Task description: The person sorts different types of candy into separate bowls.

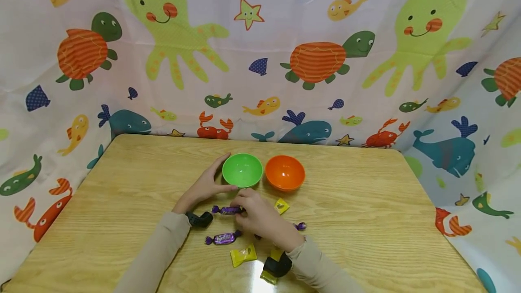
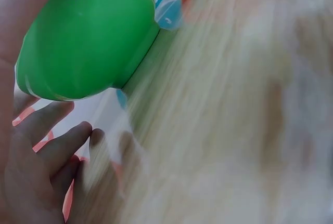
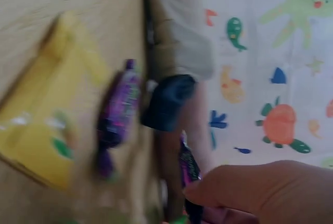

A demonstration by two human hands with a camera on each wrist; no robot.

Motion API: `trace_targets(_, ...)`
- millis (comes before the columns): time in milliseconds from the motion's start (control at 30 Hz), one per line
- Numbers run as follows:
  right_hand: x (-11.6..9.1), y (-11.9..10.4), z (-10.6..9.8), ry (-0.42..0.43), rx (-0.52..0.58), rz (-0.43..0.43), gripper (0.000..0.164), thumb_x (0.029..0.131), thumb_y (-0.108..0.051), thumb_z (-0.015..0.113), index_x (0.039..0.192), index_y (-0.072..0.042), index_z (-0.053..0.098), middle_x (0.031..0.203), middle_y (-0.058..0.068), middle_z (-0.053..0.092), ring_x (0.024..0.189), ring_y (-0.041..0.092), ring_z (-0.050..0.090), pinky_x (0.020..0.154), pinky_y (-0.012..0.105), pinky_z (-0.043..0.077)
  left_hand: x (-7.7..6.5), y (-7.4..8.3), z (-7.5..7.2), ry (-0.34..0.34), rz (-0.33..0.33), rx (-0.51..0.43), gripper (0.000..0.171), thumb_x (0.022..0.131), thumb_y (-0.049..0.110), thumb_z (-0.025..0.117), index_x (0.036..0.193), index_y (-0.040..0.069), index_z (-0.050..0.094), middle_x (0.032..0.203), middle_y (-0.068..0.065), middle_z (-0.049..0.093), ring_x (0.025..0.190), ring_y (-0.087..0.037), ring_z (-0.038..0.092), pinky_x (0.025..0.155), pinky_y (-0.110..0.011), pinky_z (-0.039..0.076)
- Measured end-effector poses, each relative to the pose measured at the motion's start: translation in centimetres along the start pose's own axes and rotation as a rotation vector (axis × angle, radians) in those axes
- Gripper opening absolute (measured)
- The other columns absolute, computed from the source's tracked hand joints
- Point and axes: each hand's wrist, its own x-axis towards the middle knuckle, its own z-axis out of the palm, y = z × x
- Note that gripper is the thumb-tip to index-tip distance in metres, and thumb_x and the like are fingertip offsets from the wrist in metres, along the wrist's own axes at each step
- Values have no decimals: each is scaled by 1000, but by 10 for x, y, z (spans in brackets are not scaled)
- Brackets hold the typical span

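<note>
My left hand (image 1: 205, 187) spans the left side of a green bowl (image 1: 243, 170), its thumb along the near side and its fingers spread beside the far-left rim. In the left wrist view, several relaxed fingers (image 2: 65, 148) show beside the bowl's wall. My right hand (image 1: 260, 215) is just in front of the bowl, pinching a purple-wrapped candy (image 1: 228, 210) by its right end. The right wrist view shows the thumb on this candy (image 3: 189, 167). Nearer to me lies another purple-wrapped candy (image 1: 224, 238). One more purple wrapper end (image 1: 300, 226) pokes out past the right hand.
An orange bowl (image 1: 285, 173) stands right of the green one. Yellow-wrapped candies lie on the wooden table (image 1: 366, 211): one (image 1: 281, 205) behind the right hand, one (image 1: 243, 255) nearer, others partly under the right wrist. A sea-animal curtain (image 1: 268, 89) hangs behind the table.
</note>
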Motion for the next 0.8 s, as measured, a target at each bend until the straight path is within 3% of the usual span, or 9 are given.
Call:
trace_targets(133, -1, -4, -22, -14, 36, -2, 18, 82, -5, 78, 100, -7, 76, 99, 2, 65, 95, 16, 59, 84, 23, 52, 0, -1, 0, 2, 4, -9, 107, 77, 32, 87, 160, 17, 20, 163, -3, 21, 149, -30, 15, 117, -60, 11)
trace_targets(467, 14, 5, -68, 66, 74, -24, 16, 83, -3, 77, 99, -4, 76, 97, 5, 68, 89, 17, 62, 79, 27, 55, 5, -4, 3, 6, 68, -53, 116, 72, 23, 91, 160, 12, 16, 162, -9, 25, 148, -29, 21, 117, -58, 15)
trace_targets(600, 26, 16, -75, 86, 108, -20, 15, 84, 0, 76, 99, -2, 75, 94, 6, 66, 84, 18, 62, 73, 30, 55, 7, -2, 5, -11, 46, -86, 121, 69, 29, 93, 160, 16, 14, 163, -9, 22, 148, -28, 20, 117, -58, 15)
trace_targets(800, 44, 37, -73, 54, 124, 9, 16, 87, -1, 74, 102, 0, 74, 95, 8, 66, 88, 21, 64, 79, 34, 56, 8, 0, 7, -31, 57, -104, 117, 71, 25, 92, 160, 17, 16, 163, -8, 21, 148, -29, 20, 117, -58, 12)
